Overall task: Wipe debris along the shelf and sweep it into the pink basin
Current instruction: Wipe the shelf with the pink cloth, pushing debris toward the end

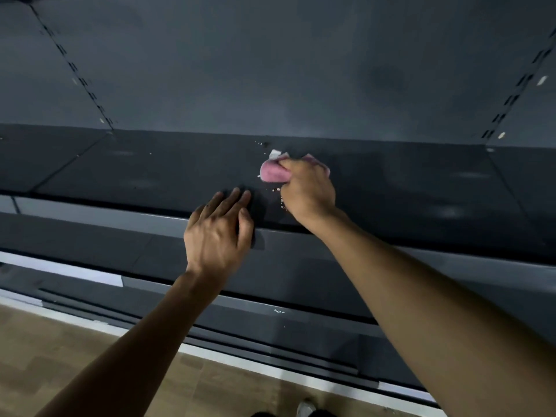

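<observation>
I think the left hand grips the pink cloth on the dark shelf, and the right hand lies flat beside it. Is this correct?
No, the hands are swapped. The head view shows the right hand gripping the pink cloth on the shelf, while the left hand lies flat beside it.

No text, label, brand, number or sign can be read anywhere in the head view; the dark shelf (180, 176) panels carry no legible markings.

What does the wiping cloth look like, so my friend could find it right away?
Look at the long dark shelf. Near its middle, the right hand grips a bunched cloth. It is the only pink thing there, with pale crumbs beside it.
</observation>
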{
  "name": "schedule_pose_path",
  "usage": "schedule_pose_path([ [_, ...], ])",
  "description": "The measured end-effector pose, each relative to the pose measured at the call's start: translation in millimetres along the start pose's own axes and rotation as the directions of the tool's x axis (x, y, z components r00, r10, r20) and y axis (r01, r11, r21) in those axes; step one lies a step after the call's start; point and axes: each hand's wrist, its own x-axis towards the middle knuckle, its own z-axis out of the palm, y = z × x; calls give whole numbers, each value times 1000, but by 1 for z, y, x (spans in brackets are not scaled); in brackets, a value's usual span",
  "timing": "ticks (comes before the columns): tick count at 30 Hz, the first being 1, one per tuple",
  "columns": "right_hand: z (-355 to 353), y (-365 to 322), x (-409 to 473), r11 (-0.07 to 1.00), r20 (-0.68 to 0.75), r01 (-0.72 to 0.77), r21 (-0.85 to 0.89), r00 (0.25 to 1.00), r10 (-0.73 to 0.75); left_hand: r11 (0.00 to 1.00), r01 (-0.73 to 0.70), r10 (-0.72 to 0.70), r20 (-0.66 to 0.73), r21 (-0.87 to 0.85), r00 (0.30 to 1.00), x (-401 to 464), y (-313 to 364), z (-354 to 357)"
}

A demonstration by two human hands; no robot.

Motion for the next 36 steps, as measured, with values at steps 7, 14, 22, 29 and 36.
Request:
schedule_pose_path([
  [7, -58, 38, 27, 973, -239, -188, -131, 959, 154, 1000, -15, 16, 3, -15, 1000, 0, -5, 2],
  [14, -36, 53, 4, 879, -28, -295, -375, 951, 307, 995, -92, 93, 54, -24, 994, 0, -13, -2],
  [22, -6, 5, -4, 820, -86, -376, -432, 922, 378, 974, -223, 226, 113, -36, 968, 7, -26, -7],
  [29, 17, -39, -14, 824, -156, -410, -392, 912, 380, 968, -235, 244, 107, -84, 964, 30, -73, -13],
  [36, 46, -84, -18, 833, -158, -398, -383, 917, 366, 947, -275, 297, 127, -164, 946, 50, -127, -11],
])
